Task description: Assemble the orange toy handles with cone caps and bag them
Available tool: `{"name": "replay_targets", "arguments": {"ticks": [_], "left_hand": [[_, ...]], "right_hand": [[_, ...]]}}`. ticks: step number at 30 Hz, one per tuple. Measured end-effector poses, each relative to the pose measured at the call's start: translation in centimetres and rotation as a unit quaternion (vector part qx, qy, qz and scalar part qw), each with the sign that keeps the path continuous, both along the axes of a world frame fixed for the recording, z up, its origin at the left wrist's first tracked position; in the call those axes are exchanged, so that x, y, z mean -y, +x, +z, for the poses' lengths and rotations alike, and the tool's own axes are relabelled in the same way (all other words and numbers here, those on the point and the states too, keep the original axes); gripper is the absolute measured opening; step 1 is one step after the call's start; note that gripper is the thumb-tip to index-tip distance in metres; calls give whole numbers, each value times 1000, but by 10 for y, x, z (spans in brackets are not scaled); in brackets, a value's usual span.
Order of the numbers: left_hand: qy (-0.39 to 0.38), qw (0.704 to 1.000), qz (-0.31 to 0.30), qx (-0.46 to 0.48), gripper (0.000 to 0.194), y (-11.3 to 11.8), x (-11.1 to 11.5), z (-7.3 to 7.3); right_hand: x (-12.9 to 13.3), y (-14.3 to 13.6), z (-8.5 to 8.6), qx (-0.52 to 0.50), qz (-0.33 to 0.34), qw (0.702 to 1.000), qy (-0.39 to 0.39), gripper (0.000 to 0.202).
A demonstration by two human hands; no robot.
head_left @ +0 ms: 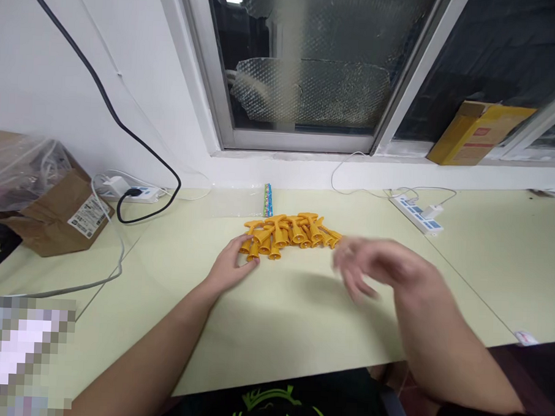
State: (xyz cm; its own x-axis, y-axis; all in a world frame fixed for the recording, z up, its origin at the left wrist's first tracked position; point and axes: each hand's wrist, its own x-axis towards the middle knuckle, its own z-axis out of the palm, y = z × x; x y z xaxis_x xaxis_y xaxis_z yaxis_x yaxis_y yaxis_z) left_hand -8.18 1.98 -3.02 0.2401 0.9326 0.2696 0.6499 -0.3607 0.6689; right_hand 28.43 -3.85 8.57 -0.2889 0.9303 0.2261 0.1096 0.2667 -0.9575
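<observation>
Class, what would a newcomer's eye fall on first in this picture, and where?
First, the heap of yellow pieces near the middle of the pale table, the left hand against its left end. Then the blurred right hand by its right end, and the cardboard box on the windowsill at upper right.

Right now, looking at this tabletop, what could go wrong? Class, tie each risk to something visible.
1. The yellow pieces lie loosely heaped; a bump from the blurred right hand near their right end might scatter them.
2. The left hand touches the heap's left end, so pushing there could shift several pieces at once.
3. The clear plastic bag lies just behind the heap; pieces shoved back could crumple or slide it.
</observation>
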Motion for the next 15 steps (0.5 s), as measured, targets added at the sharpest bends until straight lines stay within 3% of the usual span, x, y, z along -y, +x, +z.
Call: {"name": "replay_targets", "arguments": {"ticks": [1, 2, 5, 10, 15], "left_hand": [[-3, 1000, 2, 3, 63, 1, 0, 1], [-5, 1000, 3, 6, 62, 2, -1, 1], [-8, 1000, 7, 14, 59, 7, -4, 2], [-14, 1000, 4, 11, 55, 18, -11, 6], [-30, 999, 7, -15, 53, 28, -16, 12]], "right_hand": [[-8, -1, -4, 22, -9, 1000, 8, 37], [-16, -4, -9, 117, -48, 990, 55, 36], [-44, -19, -35, 340, -186, 911, 139, 36], [-66, -38, -74, 440, -271, 852, 88, 40], [-68, -41, -82, 463, -296, 832, 75, 36]]}}
